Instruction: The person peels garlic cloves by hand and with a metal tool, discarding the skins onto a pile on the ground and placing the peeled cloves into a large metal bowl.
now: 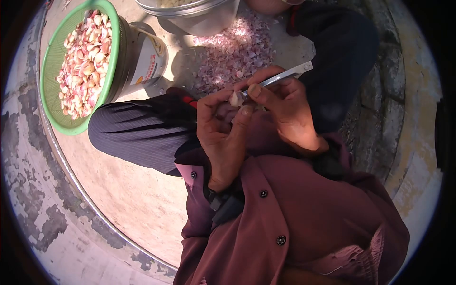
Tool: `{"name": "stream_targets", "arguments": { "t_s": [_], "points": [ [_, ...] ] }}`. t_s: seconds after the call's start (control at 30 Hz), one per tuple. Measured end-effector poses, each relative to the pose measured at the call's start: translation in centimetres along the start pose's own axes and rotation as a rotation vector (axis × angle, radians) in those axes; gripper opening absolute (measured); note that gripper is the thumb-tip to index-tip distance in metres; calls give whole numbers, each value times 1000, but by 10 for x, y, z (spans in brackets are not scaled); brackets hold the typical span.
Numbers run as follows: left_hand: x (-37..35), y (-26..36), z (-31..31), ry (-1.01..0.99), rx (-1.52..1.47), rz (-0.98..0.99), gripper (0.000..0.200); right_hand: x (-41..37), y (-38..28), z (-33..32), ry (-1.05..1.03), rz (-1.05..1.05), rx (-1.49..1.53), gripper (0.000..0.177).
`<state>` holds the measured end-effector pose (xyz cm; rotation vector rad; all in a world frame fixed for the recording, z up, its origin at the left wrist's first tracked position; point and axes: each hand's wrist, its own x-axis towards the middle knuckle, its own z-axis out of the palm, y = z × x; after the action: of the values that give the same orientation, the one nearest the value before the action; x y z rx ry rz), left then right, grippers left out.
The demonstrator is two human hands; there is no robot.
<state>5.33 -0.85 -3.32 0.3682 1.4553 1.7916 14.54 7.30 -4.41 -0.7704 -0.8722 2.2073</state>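
Observation:
Between the thumb and fingers of my left hand (221, 128) is a pale garlic clove (236, 99). My right hand (287, 107) grips a small knife (287, 75), its light handle end pointing up and to the right. The knife's near end meets the clove, where my two hands come close together. Part of the blade is hidden by my right thumb and fingers. Below the hands, on the ground past them, lies a heap of pinkish garlic skins (235, 57).
A green basket (47, 90) of unpeeled cloves (88, 66) rests on a white bucket (149, 59) at the upper left. A metal pot (204, 21) with pale contents stands at the top. My bent knees flank the skins. Part of a round vessel (268, 5) shows at the top edge.

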Motion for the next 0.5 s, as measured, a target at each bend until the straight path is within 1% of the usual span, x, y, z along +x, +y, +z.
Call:
{"name": "stream_targets", "arguments": {
  "t_s": [0.07,0.1,0.17,0.23,0.3,0.4,0.43,0.47,0.5],
  "points": [
    [4,-2,-11,-91,11,-32,17,1,1,-1,-20,11,-4,13],
    [7,-1,-12,-91,10,-31,17,2,1,-3,-39,18,-8,13],
    [10,0,-15,-46,-257,-155,14,6,4,-8,-16,17,12,13],
    [11,-4,-22,-48,-274,-139,15,8,8,-13,7,19,36,13],
    [13,-6,-24,-54,-292,-125,16,9,10,-17,75,-11,68,15],
    [14,-7,-24,-51,-362,-165,18,10,8,-20,58,-25,80,14],
    [14,-7,-25,-98,-370,-178,19,11,8,-23,60,-24,78,14],
    [14,-7,-26,-146,-377,-192,21,12,10,-27,38,-69,-49,14],
    [14,-7,-24,-146,-378,-194,21,13,8,-26,16,-114,-177,14]
  ]
}}
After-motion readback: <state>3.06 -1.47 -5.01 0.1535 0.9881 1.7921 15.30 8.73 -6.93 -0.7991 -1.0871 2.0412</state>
